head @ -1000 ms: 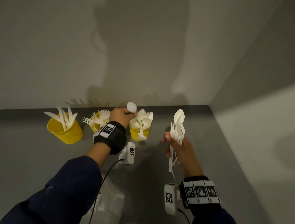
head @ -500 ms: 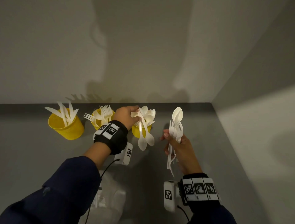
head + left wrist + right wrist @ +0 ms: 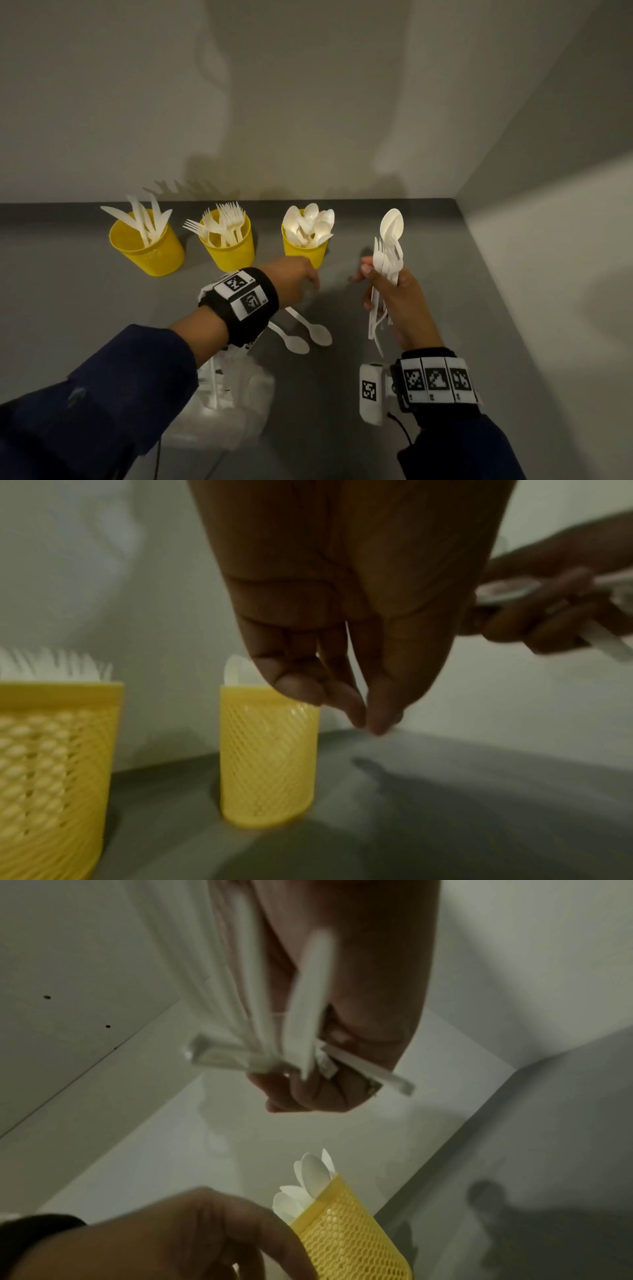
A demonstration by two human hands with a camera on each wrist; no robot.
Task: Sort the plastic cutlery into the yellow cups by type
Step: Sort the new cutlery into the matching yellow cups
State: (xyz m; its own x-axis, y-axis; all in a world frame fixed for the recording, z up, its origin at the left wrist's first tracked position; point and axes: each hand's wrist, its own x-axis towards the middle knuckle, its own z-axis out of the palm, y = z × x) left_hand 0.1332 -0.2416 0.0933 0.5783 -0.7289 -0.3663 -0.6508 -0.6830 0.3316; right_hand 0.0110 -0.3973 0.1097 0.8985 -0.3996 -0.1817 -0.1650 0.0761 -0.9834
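Three yellow mesh cups stand in a row at the back: knives (image 3: 147,248), forks (image 3: 230,251), spoons (image 3: 306,251). My left hand (image 3: 310,279) hovers empty just in front of the spoon cup (image 3: 267,764), its fingers extended with the tips together (image 3: 368,723). Two white spoons (image 3: 310,334) lie loose on the grey table (image 3: 102,308) under that wrist. My right hand (image 3: 380,281) grips an upright bundle of mixed cutlery (image 3: 388,250) to the right of the cups; the handles stick out below the fist (image 3: 301,1031).
A crumpled white plastic bag (image 3: 226,407) lies under my left forearm. Light walls close the table at the back and on the right. The fork cup (image 3: 51,764) stands close to the left of the spoon cup.
My left hand let go of a spoon at the spoon cup and drew back towards the right hand. Two spoons slid out of that cup and now lie on the table.
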